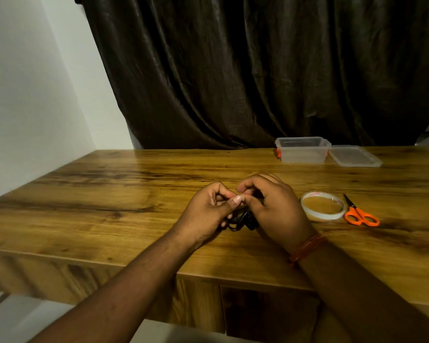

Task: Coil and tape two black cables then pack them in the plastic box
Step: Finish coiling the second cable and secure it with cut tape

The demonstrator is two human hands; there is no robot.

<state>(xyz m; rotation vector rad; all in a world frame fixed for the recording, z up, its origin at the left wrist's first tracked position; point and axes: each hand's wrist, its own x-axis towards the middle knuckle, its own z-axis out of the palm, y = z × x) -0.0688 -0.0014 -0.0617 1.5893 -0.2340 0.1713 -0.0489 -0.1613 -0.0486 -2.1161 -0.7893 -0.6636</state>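
I hold a coiled black cable (240, 220) between both hands, just above the wooden table (109, 201). My left hand (209, 209) curls around its left side, thumb pressed toward my right fingers. My right hand (274, 206) grips the right side, fingers bent over the bundle; an orange band (306, 247) sits on that wrist. Near my right hand lies the tape roll (323, 205), with orange-handled scissors (359, 214) just beside it. The clear plastic box (302, 149) stands open at the table's far edge, its lid (354, 155) flat beside it.
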